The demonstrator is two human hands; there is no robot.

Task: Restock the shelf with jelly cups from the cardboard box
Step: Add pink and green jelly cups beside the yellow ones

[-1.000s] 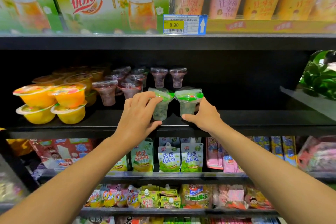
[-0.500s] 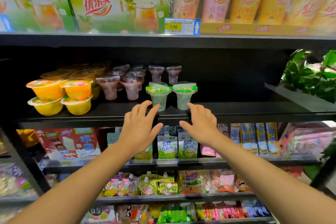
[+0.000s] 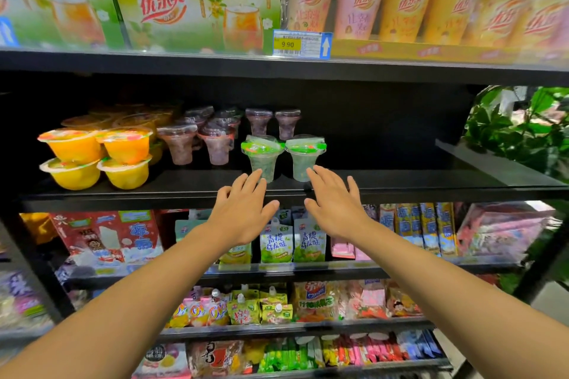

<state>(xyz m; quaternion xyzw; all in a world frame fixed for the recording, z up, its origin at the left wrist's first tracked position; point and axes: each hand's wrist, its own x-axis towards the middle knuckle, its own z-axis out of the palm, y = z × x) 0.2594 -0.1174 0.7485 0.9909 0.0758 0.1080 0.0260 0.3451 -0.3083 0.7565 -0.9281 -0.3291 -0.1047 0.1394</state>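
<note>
So both hands, left hand point(image 3: 243, 212) and right hand point(image 3: 334, 206), are pulling back empty with fingers spread, leaving the two green-lidded clear plastic jelly cups point(image 3: 283, 157) standing on the black shelf point(image 3: 400, 186), meaning that pair's stocked.

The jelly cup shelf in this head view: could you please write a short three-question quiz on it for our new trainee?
1. True or false: the left hand grips a green-lidded jelly cup.
2. How many green-lidded cups stand at the front of the shelf?
3. Which cups are stacked two high? A) yellow cups B) purple cups C) green-lidded cups

Key: 1 false, both it and the right hand are open, below the cups; 2 two, the second to the right; 3 A.
</note>
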